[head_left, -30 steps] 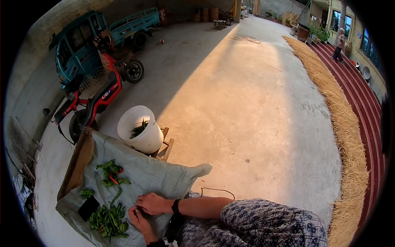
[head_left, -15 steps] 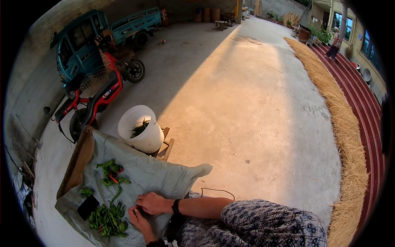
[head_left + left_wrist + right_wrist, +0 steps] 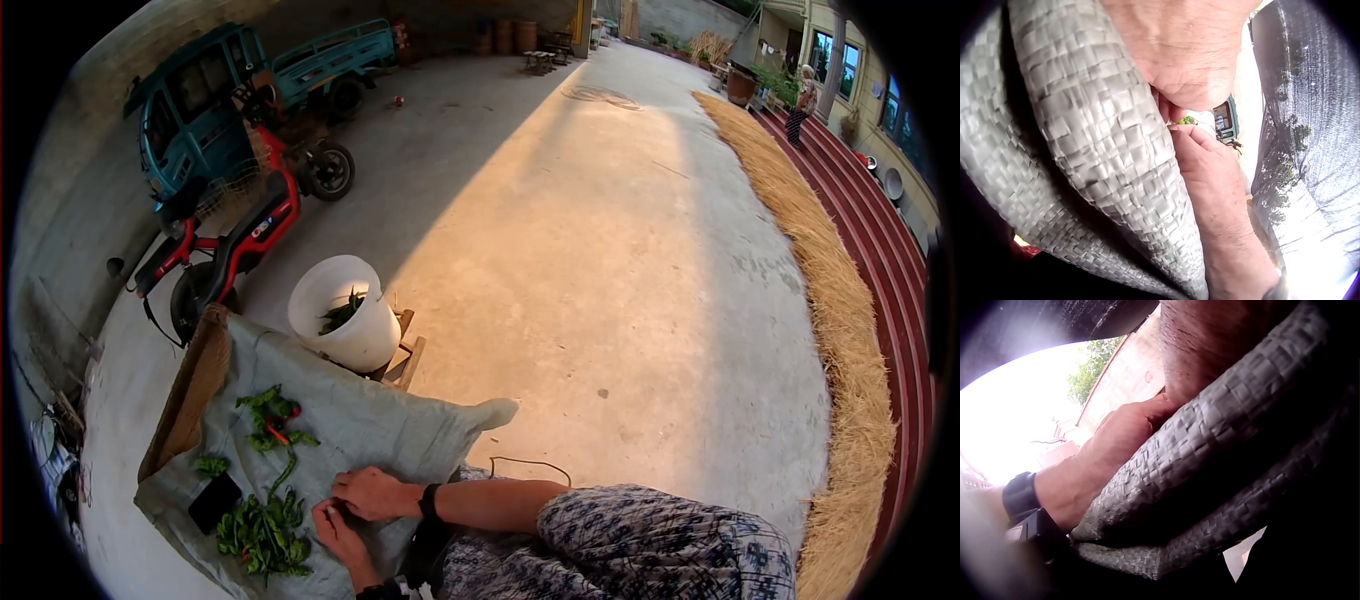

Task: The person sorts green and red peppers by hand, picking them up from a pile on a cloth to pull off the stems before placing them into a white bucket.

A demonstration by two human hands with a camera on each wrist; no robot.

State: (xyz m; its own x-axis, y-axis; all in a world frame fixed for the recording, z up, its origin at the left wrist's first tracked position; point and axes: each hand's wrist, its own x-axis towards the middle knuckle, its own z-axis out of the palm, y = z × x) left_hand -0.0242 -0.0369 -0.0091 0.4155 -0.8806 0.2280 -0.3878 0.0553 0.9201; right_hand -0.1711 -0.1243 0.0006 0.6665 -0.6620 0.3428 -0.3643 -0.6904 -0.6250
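Note:
Both hands rest close together at the near edge of a grey woven cloth (image 3: 375, 420), fingers loosely bent. My right hand (image 3: 368, 495) lies just above my left hand (image 3: 343, 538) in the head view, their fingertips nearly meeting. Nothing shows between the fingers. Beside the left hand is a pile of wrinkled green peppers (image 3: 262, 535). A smaller group of green peppers (image 3: 262, 408) with a red pepper (image 3: 277, 434) lies further up the cloth. The left wrist view has the cloth's thick rolled fold (image 3: 1104, 125) in front of the hands, partly hiding the fingers.
A flat black rectangle (image 3: 214, 504) lies beside the pile. Past the cloth, a white bucket (image 3: 365, 335) with green peppers inside stands on a wooden stool (image 3: 405, 365). Beyond are a red scooter (image 3: 245, 235), a teal three-wheeler (image 3: 195, 110), a straw strip (image 3: 835, 290) and a person (image 3: 805, 100) on red steps.
The person in the background has moved along the red steps, away from the camera, and now stands more upright. Both hands and the peppers have stayed in place.

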